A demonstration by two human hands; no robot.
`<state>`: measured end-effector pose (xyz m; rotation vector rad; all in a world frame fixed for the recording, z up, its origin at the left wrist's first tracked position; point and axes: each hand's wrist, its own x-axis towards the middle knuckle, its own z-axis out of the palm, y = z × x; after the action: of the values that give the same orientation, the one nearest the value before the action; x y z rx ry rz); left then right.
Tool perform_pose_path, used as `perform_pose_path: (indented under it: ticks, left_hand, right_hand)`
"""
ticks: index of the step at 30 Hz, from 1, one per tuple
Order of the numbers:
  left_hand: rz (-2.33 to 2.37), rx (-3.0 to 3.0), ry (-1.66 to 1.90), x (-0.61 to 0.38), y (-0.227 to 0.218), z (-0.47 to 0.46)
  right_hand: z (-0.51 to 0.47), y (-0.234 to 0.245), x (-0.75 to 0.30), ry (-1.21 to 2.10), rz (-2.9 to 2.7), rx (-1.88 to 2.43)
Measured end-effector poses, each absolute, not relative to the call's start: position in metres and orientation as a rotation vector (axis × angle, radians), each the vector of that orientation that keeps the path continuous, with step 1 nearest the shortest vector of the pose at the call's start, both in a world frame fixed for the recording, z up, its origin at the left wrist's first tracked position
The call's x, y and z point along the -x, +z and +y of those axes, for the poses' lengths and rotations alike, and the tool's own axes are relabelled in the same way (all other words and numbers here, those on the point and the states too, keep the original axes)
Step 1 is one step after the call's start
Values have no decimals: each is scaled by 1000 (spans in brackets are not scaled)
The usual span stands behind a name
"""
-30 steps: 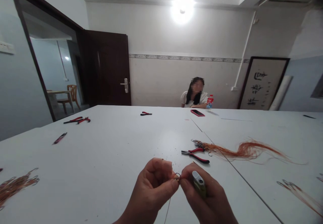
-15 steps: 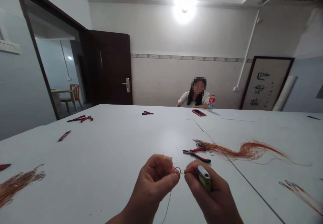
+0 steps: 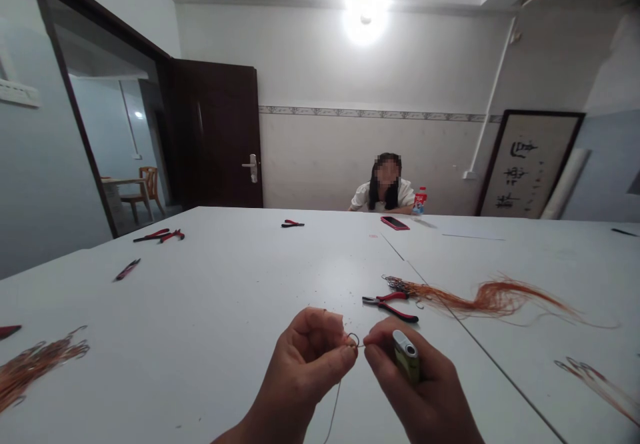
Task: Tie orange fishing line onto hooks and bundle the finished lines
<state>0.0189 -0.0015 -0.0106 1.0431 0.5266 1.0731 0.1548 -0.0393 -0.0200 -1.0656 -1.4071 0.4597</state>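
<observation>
Your left hand pinches the fishhook at the fingertips, bend arcing up beside the thumb tip; shank axis hidden, can't tell. Your right hand pinches the thin line just right of it, green lighter tucked in the same grip. Line bridges the hands near level; a length hangs below your left over the tabletop.

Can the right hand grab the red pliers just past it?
Probably yes: nothing seems to block the way to the pliers, but the right hand pinches a strand and holds a green lighter-like thing, so it may need freeing first.
</observation>
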Motion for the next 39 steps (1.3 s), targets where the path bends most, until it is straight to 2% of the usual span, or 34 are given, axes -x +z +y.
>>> perform_pose_path:
  ticks: [22, 28, 39]
  left_hand:
    - [582, -1067, 1073, -18, -11, 0]
    - [557, -1040, 1034, -19, -16, 4]
    - [513, -1025, 1074, -23, -12, 1]
  right_hand:
    - [-34, -29, -158, 406, -1419, 1040]
    - [-33, -25, -153, 563, -1423, 926]
    - [-35, -27, -153, 483, -1446, 940]
